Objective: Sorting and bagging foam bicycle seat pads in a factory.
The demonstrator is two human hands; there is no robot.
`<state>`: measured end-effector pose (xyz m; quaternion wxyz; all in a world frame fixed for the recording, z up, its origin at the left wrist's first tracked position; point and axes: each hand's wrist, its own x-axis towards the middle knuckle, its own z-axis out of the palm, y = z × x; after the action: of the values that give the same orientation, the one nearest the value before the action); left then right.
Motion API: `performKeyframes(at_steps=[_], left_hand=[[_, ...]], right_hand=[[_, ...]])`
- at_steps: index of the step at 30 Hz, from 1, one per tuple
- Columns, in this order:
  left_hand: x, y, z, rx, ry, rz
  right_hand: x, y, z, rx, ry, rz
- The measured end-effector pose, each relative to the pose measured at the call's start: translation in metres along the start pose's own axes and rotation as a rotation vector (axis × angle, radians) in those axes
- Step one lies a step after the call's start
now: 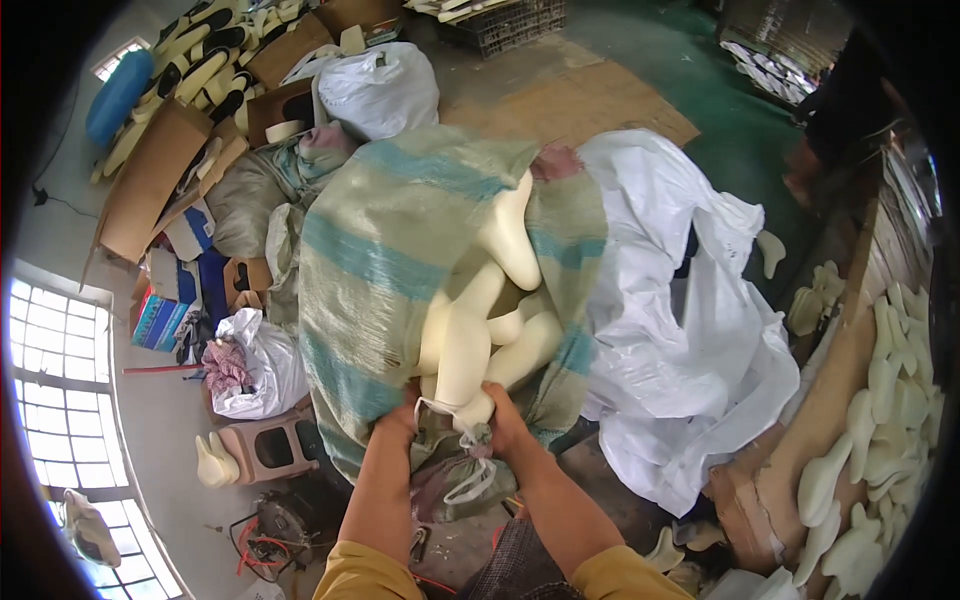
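both hands [455, 420] grip the sack [380, 260], fingers buried in folds.

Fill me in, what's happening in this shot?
A person is gripping the mouth of a green-striped woven sack with both hands: left hand and right hand bunch the fabric near a white tie string. Cream foam shoe-last shapes spill out of the opening. A large white bag lies beside it, and more cream pieces sit stacked along the right.
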<state>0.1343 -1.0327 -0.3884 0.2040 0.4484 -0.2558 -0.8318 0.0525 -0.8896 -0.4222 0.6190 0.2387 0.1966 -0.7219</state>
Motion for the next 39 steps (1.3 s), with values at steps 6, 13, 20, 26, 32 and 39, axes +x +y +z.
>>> performKeyframes(at_steps=[6,13,20,26,32,39], left_hand=[[-0.069,-0.016,0.048,-0.122,0.013,0.007],[-0.197,-0.016,0.094,-0.186,-0.381,0.053],[-0.311,-0.090,0.231,0.087,-0.649,-0.158],[-0.394,-0.259,0.311,0.364,-0.947,-0.488],[-0.597,-0.482,0.304,0.793,-1.435,-0.961],[-0.692,-0.619,0.242,1.750,-1.468,-1.070]], right_hand=[[-0.082,-0.001,-0.024,-0.084,-0.147,0.149],[-0.202,-0.004,-0.012,-0.120,-0.388,0.144],[-0.365,-0.041,-0.049,-0.129,-0.611,-0.279],[-0.555,-0.009,-0.192,0.016,-0.425,-0.858],[-0.785,0.191,-0.329,0.274,0.462,-1.537],[-1.032,0.321,-0.317,0.727,1.255,-1.930]])
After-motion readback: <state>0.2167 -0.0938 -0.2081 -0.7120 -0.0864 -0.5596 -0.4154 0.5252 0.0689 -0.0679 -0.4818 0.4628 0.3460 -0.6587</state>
